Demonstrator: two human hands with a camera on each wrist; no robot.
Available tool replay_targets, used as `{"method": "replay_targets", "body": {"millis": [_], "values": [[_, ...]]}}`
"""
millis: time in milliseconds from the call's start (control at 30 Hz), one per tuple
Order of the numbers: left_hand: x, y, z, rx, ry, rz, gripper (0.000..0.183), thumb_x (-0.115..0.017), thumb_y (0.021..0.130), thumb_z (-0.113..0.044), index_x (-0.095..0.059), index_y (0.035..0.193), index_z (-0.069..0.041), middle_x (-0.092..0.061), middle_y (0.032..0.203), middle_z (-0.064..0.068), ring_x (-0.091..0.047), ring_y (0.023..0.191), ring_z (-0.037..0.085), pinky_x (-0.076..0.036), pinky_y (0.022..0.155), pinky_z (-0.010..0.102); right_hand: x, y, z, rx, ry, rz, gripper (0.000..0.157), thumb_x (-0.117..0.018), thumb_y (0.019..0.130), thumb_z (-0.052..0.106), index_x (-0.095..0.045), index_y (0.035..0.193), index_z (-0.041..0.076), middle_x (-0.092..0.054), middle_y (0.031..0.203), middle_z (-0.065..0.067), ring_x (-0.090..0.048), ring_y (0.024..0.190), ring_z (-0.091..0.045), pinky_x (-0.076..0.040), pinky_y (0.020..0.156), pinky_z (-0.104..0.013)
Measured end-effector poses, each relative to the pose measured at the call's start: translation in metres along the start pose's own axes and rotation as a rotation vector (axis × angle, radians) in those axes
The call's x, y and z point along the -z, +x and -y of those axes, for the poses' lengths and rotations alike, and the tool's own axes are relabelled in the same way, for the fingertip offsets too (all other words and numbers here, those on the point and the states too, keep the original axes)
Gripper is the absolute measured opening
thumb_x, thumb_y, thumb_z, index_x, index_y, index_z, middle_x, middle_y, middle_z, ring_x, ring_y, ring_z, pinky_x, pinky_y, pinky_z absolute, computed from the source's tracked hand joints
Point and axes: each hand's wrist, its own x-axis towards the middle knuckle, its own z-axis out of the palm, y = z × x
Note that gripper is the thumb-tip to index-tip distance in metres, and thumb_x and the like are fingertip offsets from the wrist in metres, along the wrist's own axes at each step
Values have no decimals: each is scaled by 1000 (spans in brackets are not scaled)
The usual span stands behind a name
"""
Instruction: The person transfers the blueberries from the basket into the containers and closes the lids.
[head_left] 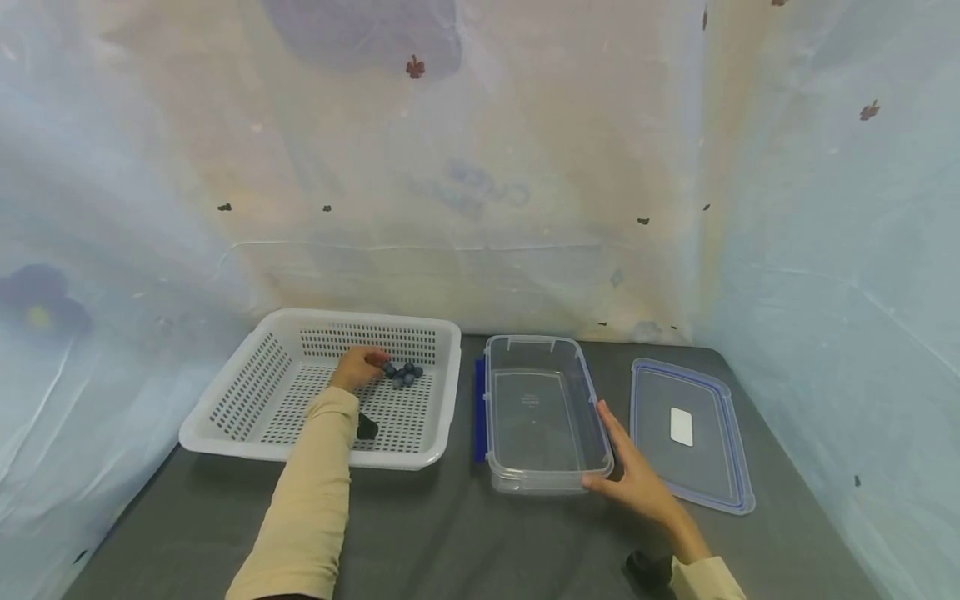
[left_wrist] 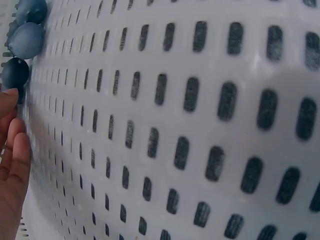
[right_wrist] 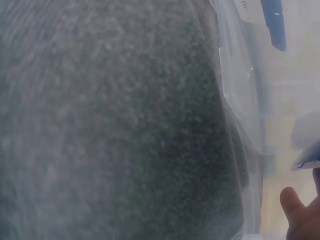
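Observation:
In the head view my left hand [head_left: 358, 368] reaches into a white slotted basket [head_left: 454, 375]. Its fingertips are at a small cluster of dark blue grapes [head_left: 407, 377]. The left wrist view shows the thumb and fingers pinching at the nearest grape [left_wrist: 16, 73], with paler ones just beyond. My right hand [head_left: 637, 479] lies spread against a clear plastic container [head_left: 534, 462]. The thumb meets its front right corner and the straight fingers lie along its right side. Only a thumb and part of a finger of that hand [right_wrist: 302, 217] appear in the right wrist view.
A clear lid with a blue seal [head_left: 708, 467] lies flat to the right of the container. A blue clip flap [head_left: 480, 408] hangs out on the container's left side. Dark grey cloth [head_left: 450, 542] covers the table, and patterned sheeting [head_left: 480, 167] rises behind and on both sides.

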Motion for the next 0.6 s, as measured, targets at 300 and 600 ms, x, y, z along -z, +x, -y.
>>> {"method": "replay_targets", "body": {"millis": [300, 600], "values": [[-4, 4, 2, 12, 28, -55, 29, -72, 80, 4, -65, 109, 7, -63, 105, 24, -58, 100, 38, -47, 86, 48, -2, -1, 1, -4, -1, -8, 111, -84, 69, 18, -15, 155, 7, -12, 159, -19, -14, 139, -49, -17, 99, -73], [-2, 6, 5, 21, 12, -77, 25, -74, 81, 1, -65, 104, 4, -64, 100, 21, -59, 94, 36, -47, 81, 47, -4, 0, 2, -15, -10, -15, 111, -84, 69, 19, -15, 155, 7, -12, 159, -19, -15, 140, -47, -17, 99, -72]]}}
